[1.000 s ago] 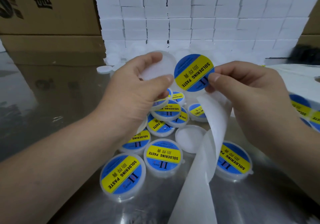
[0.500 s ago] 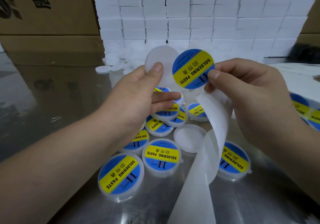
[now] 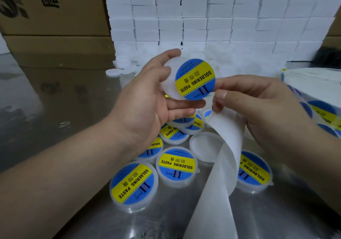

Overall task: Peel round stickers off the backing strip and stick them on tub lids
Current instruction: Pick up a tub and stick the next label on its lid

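**Sticker held over a bare lid**

The left hand (image 3: 145,98) grips a plain white lid (image 3: 168,80), with the thumb curled over its top edge and the fingers spread beneath. The right hand (image 3: 258,109), fingers curled, pinches the right edge of the round sticker (image 3: 195,79), which overlaps the lid's face. Its thumb also pins the backing strip (image 3: 221,164), which trails down past labelled tubs (image 3: 133,185).

Milky matt plastic lid (image 3: 170,89) in left fingers (image 3: 166,56), glossy printed sticker (image 3: 195,79) at right fingertips (image 3: 222,83), smooth white paper backing strip (image 3: 221,164) under right thumb (image 3: 221,98), shiny metal table (image 3: 73,109) below them, matt brown cardboard boxes (image 3: 55,7) beyond.
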The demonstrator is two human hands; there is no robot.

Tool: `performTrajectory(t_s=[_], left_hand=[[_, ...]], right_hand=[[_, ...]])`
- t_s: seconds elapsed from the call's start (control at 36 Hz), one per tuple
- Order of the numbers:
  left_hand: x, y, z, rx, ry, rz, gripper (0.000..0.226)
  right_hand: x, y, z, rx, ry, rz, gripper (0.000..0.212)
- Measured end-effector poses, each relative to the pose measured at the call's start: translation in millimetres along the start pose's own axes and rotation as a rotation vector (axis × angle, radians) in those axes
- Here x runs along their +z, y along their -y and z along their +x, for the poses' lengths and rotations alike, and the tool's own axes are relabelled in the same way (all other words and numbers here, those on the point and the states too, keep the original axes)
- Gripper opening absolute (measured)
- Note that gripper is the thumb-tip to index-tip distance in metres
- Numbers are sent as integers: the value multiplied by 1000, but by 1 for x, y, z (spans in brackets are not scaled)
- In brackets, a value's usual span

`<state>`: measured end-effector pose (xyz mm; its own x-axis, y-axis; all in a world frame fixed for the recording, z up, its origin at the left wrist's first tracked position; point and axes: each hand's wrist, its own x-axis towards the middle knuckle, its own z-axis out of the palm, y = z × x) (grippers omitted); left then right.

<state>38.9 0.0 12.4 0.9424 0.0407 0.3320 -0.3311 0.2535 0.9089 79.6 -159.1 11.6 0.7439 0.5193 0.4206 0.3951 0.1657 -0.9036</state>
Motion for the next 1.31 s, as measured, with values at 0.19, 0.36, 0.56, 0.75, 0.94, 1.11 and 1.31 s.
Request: performTrajectory(t_s=[0.19, 0.36, 0.56, 0.75, 0.94, 1.11, 1.31], left_hand=[[1, 0, -1, 16, 36, -1, 28], [1, 3, -1, 52, 36, 34, 33], [2, 7, -1, 97, 10, 32, 37], [1, 8, 0, 114, 2, 64, 36], [0, 9, -1, 167, -15, 154, 35], [0, 10, -1, 192, -31, 184, 32], [1, 11, -1, 223, -37, 202, 30]], right_hand=[[-1, 0, 0, 13, 46, -33, 23], [0, 0, 1, 27, 65, -20, 22], [-1, 1, 0, 35, 73, -40, 22], [-1, 1, 1, 40, 74, -59, 22], [-1, 2, 0, 47, 73, -59, 22], [0, 1, 0, 45, 75, -61, 21], [-1, 0, 1, 57, 69, -75, 21]])
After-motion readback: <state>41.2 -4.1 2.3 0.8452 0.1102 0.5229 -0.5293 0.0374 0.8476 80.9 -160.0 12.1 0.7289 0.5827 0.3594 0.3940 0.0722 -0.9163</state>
